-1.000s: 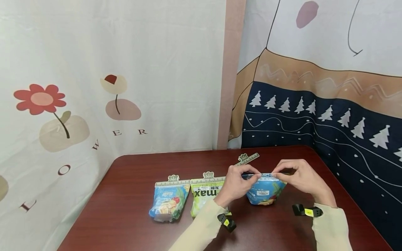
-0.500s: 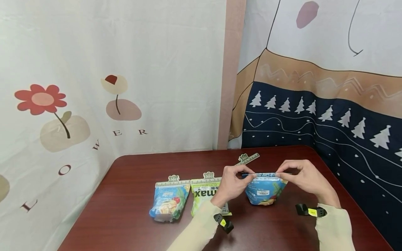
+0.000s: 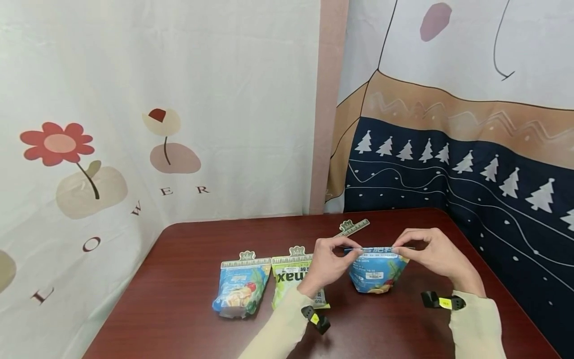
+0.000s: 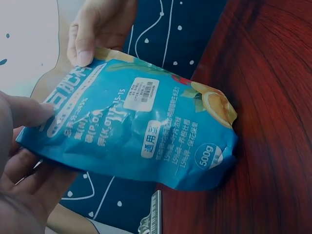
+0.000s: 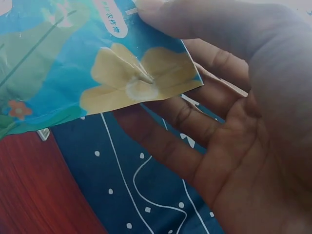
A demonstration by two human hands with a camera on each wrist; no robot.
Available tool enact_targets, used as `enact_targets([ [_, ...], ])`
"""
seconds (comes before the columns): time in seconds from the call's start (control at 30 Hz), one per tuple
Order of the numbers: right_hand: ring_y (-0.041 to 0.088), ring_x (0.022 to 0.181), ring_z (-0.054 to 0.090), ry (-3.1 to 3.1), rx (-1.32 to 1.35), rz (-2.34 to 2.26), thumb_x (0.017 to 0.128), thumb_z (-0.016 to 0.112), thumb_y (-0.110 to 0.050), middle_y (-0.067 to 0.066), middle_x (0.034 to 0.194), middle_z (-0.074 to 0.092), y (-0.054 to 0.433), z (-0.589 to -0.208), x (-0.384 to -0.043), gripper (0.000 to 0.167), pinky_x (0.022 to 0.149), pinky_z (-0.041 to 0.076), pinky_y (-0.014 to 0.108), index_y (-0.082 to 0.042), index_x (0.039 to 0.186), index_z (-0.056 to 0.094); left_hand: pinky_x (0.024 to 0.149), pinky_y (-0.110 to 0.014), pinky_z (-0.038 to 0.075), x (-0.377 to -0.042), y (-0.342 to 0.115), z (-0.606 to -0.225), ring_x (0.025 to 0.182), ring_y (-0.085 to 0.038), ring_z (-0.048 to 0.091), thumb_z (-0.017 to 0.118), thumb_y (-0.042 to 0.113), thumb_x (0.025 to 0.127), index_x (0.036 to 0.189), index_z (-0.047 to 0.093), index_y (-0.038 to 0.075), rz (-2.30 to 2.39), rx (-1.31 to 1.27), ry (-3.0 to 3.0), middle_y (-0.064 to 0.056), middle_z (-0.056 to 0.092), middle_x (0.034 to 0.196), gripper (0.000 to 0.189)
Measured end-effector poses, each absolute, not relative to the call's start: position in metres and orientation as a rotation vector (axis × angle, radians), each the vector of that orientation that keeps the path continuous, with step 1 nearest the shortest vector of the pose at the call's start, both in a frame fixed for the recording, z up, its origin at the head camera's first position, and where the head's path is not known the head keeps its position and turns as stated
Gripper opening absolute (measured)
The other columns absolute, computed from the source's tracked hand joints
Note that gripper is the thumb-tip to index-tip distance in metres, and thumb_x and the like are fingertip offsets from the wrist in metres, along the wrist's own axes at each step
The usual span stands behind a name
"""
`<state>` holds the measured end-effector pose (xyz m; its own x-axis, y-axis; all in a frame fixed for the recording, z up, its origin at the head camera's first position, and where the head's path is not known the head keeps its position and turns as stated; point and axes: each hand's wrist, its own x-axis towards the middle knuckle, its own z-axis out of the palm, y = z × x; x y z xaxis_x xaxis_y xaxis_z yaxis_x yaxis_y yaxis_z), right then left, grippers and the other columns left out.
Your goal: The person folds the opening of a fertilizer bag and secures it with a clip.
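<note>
A blue fertilizer bag [image 3: 374,276] stands upright at the right of the table, its top folded over into a straight edge. My left hand [image 3: 328,262] pinches that edge at its left end between thumb and fingers. At the other end, my right hand [image 3: 438,252] pinches it the same way. The left wrist view shows the bag's printed back [image 4: 146,126] with a white barcode label [image 4: 142,94]. In the right wrist view my thumb [image 5: 165,17] presses on a blue upper corner with yellow petals [image 5: 141,80]. Behind my left hand lies a loose ruler-like clip [image 3: 352,228].
To the left stand another blue bag [image 3: 242,289] and a green bag [image 3: 287,284], each with a similar clip along its top. My left forearm partly covers the green one. The dark red table [image 3: 179,279] meets patterned curtains [image 3: 251,124] behind.
My left hand has slid left along the folded edge and my right hand slightly right, so more printing shows between them. The bag stays in about the same place.
</note>
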<state>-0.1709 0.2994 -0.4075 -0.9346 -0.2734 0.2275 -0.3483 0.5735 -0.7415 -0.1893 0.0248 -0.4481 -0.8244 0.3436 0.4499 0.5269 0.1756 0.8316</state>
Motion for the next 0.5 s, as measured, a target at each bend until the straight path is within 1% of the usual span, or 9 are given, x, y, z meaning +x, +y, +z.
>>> enact_targets([
  [0.1, 0.012, 0.089, 0.063, -2.727, 0.513, 1.322, 0.092, 0.079, -0.027, -0.001, 0.097, 0.074, 0.301, -0.407, -0.17, 0.004, 0.072, 0.058, 0.026, -0.025, 0.096, 0.079, 0.067, -0.023, 0.06, -0.189, 0.022, -0.449, 0.074, -0.001, 0.068, 0.078, 0.021, 0.092, 0.097, 0.079, 0.018, -1.76, -0.83, -2.274, 0.001, 0.079, 0.093, 0.006],
  [0.27, 0.013, 0.085, 0.065, -2.742, 0.46, 1.343, 0.092, 0.078, -0.026, 0.004, 0.099, 0.073, 0.306, -0.408, -0.168, 0.006, 0.073, 0.059, 0.026, -0.021, 0.095, 0.078, 0.064, -0.024, 0.059, -0.189, 0.018, -0.45, 0.073, -0.002, 0.069, 0.079, 0.021, 0.091, 0.096, 0.079, 0.018, -1.814, -0.788, -2.269, 0.0, 0.079, 0.091, 0.006],
  [0.43, 0.011, 0.087, 0.063, -2.708, 0.466, 1.278, 0.091, 0.08, -0.024, -0.001, 0.096, 0.074, 0.31, -0.41, -0.169, 0.001, 0.071, 0.057, 0.025, -0.024, 0.092, 0.079, 0.063, -0.023, 0.058, -0.191, 0.018, -0.45, 0.074, -0.001, 0.069, 0.08, 0.022, 0.091, 0.094, 0.081, 0.017, -1.792, -0.783, -2.264, 0.001, 0.079, 0.088, 0.006],
  [0.5, 0.009, 0.087, 0.062, -2.686, 0.484, 1.266, 0.09, 0.08, -0.023, -0.003, 0.095, 0.074, 0.31, -0.412, -0.169, 0.003, 0.071, 0.057, 0.025, -0.025, 0.091, 0.08, 0.061, -0.023, 0.057, -0.191, 0.017, -0.45, 0.074, -0.002, 0.069, 0.08, 0.022, 0.09, 0.093, 0.082, 0.017, -1.779, -0.785, -2.258, 0.001, 0.079, 0.086, 0.007],
])
